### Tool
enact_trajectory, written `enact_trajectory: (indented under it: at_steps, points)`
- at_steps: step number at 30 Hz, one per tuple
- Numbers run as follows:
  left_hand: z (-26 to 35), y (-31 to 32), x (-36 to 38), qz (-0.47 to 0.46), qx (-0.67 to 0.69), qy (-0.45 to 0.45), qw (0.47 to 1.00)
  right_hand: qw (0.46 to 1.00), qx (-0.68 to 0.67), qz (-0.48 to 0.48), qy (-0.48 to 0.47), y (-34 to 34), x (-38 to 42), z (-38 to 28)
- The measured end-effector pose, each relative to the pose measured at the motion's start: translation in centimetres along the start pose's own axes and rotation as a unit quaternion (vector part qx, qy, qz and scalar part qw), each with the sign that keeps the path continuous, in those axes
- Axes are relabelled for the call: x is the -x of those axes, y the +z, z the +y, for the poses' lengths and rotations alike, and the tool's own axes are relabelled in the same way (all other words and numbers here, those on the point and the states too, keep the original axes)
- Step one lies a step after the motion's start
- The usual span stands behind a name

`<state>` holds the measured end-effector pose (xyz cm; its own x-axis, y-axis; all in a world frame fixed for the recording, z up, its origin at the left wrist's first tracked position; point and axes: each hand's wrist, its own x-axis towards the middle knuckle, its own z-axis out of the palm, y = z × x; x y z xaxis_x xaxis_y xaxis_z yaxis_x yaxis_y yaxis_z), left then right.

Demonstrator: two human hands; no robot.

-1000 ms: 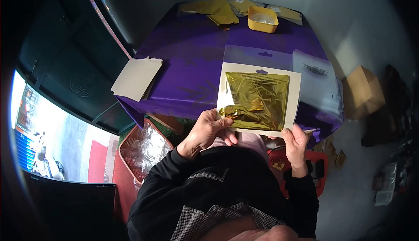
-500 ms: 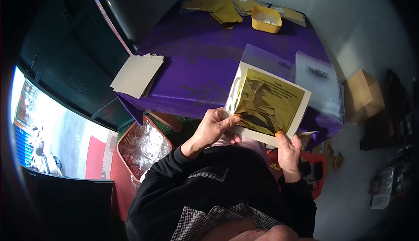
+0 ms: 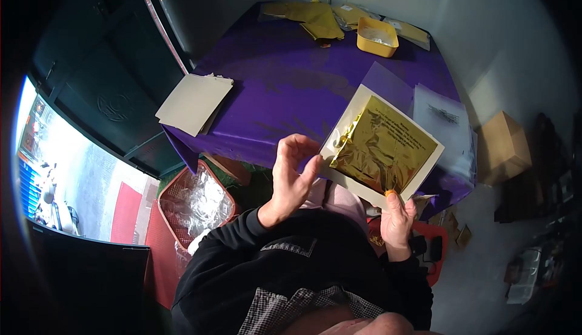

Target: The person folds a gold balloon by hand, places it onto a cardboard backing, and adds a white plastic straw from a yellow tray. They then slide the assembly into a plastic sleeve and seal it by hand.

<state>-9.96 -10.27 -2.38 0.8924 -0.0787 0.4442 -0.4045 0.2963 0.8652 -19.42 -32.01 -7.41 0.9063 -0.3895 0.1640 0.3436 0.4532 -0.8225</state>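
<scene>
My right hand [image 3: 397, 220] grips the lower right edge of a clear plastic bag [image 3: 388, 80] with printed warning text. Inside or under its film lie a white card [image 3: 428, 174] and a shiny, wrinkled gold foil packet [image 3: 379, 147]. The thumb is on top and the other fingers go partly out of sight underneath. My left hand [image 3: 293, 177] is by the card's left edge, thumb and fingers apart, holding nothing. Whether a fingertip still brushes the edge is hard to tell. The bag tilts above the near edge of the purple-covered table [image 3: 273, 104].
Plastic bags [image 3: 439, 117] are stacked on the right of the table, white cards [image 3: 193, 101] on the left. At the back stand a yellow tub [image 3: 377, 36] and gold packets [image 3: 315, 20]. A basket of clear plastic [image 3: 197, 204] and a cardboard box [image 3: 504, 147] flank the table.
My left hand has let go of the bag's lower left and moved slightly left, its fingers spreading. The bag, still in my right hand, has turned clockwise.
</scene>
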Motion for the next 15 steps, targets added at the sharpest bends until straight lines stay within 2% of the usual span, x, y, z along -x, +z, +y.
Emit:
enact_trajectory:
  at_steps: [1, 3, 5, 7, 9, 11, 15]
  points:
    - [-0.1, 0.0, 0.0, -0.001, -0.101, 0.07, 0.992, 1.0, 0.002, -0.002, 0.002, 0.0, 0.0, -0.1]
    - [0.9, -0.2, 0.2, -0.018, -0.301, 0.193, 0.934, 0.999, -0.014, -0.052, -0.009, 0.0, 0.0, -0.3]
    - [0.7, -0.1, 0.6, -0.008, -0.276, 0.168, 0.946, 0.999, -0.008, -0.033, 0.013, 0.9, 0.3, -0.8]
    - [0.5, -0.3, 0.6, -0.056, -0.353, 0.199, 0.913, 0.999, 0.0, -0.011, 0.039, 1.0, 0.7, -0.8]
    - [0.1, -0.6, 0.8, -0.061, -0.369, 0.185, 0.909, 0.997, 0.027, 0.001, 0.075, 0.7, 1.1, -0.6]
    - [-0.4, -1.1, 1.1, -0.078, -0.452, 0.188, 0.868, 0.995, 0.039, 0.009, 0.095, 0.8, 1.3, -0.7]
    - [-0.3, -1.3, 1.2, -0.052, -0.491, 0.196, 0.847, 0.992, 0.057, 0.008, 0.116, 0.4, 1.4, -0.5]
